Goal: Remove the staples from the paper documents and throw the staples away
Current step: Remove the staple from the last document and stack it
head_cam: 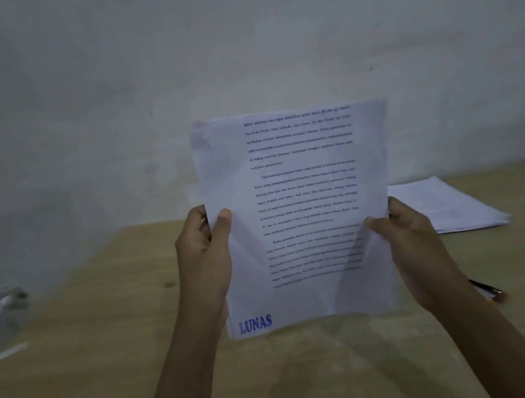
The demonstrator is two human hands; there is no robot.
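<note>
- White printed paper document (301,192), blue "LUNAS" stamp at its bottom-left corner, is held upright in the air above the pale wooden bench (111,380), with the print facing me.
- Left grip (207,253) pinches the sheet's 9 o'clock edge, thumb on the front and fingers behind. Right grip (406,237) pinches the 4 o'clock edge the same way. Both are closed on the paper, with nothing else in either.
- Staple: cannot find it. The corner at 11 o'clock is shadowed and blurred. It may sit there, but I'm not certain.
- Risk: dim light. I could pick at the wrong corner and tear the paper.
- Risk: the pages are held by their side edges only. If one grip lets go to fetch a tool, the sheets may flop and strain at the stapled corner.
- Thin black tool with an orange tip (488,290) lies on the bench at 4 o'clock from the document, beside my right forearm. Cannot tell what it is. A blind reach could knock it away.
- Flat stack of white papers (446,206) lies on the bench at 3 o'clock. Risk: putting this document there before the staple is out would mix done with undone.
- No bin in view, so a freed staple could drop and get lost.
</note>
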